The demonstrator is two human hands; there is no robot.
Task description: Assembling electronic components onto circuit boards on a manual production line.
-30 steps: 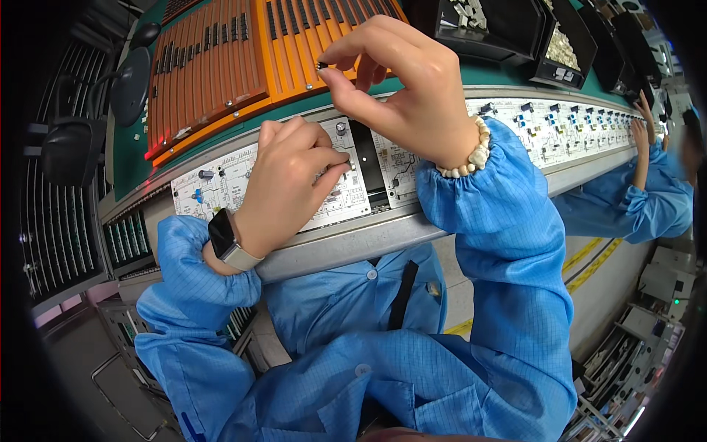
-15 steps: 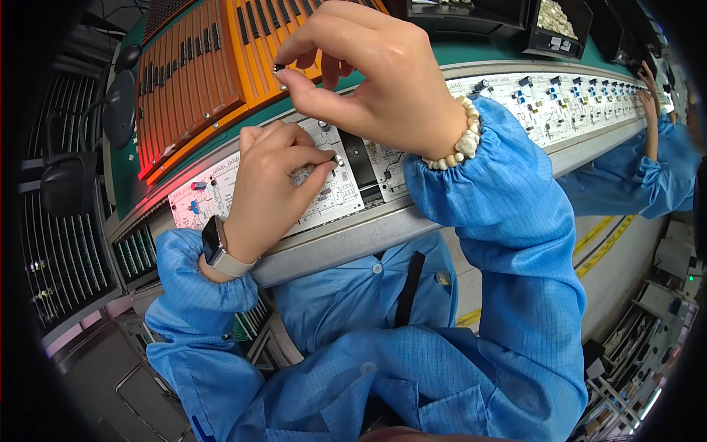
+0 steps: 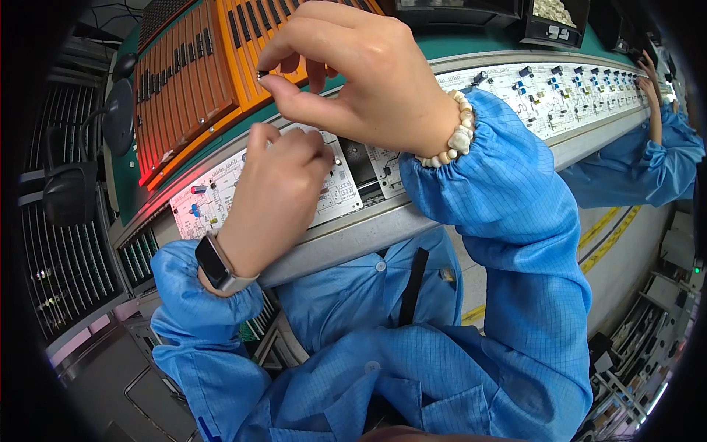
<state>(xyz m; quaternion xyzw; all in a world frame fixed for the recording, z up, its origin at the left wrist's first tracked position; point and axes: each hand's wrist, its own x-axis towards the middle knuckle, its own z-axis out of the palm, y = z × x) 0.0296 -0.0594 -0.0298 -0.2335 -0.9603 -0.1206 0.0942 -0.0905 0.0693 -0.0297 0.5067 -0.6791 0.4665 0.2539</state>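
My right hand [image 3: 368,77] is raised above the near edge of the orange slotted trays. Between its thumb and forefinger it pinches a small black electronic component [image 3: 262,74]. Lower down, my left hand [image 3: 283,180] lies over a white printed circuit board [image 3: 341,197] with its fingers curled in; whatever they may hold is hidden. At the board's left end stand a red cylindrical component [image 3: 198,189] and a blue one [image 3: 195,211]. The part of the board under my left hand cannot be seen.
Orange and brown slotted trays [image 3: 210,121] with rows of black parts lie on a green bench. A metal rail [image 3: 346,247] runs along the front. Populated white boards [image 3: 545,99] continue rightward, where another person's hands [image 3: 649,85] work. A black bin [image 3: 552,26] stands behind.
My right hand has shifted slightly left with the component still pinched. My left hand has turned and its fingers have curled inward, away from the small part near the board's right end.
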